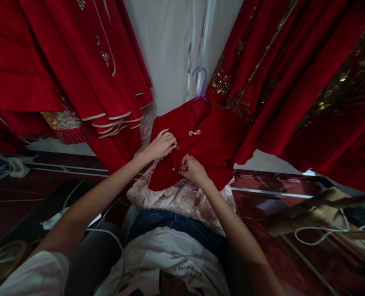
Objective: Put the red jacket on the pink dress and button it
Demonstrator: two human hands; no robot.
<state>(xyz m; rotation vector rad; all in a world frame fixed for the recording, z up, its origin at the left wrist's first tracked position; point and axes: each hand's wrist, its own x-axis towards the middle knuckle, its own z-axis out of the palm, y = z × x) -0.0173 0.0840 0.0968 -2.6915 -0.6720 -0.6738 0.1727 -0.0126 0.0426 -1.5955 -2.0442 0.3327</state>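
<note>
A red high-collared top (pixel 219 139) hangs from a purple hanger (pixel 204 84) and spreads toward my lap. One jewelled frog fastener (pixel 194 132) sits closed below its collar. Lower down, the front opening is parted. My left hand (pixel 164 144) grips the front edge of the top at the left, with a small beaded clasp piece (pixel 176 147) at its fingertips. With thumb and fingers my right hand (pixel 193 169) pinches a round beaded clasp (pixel 183 167) on the other side. A pearl-like bead (pixel 173 169) shows between the hands.
Pale pink patterned fabric (pixel 182 196) lies over my lap under the top. Red garments with gold trim (pixel 108 74) hang at left, and sequinned red ones (pixel 293 82) at right. Wooden pieces (pixel 312 209) and a white cord (pixel 315 242) are on the right.
</note>
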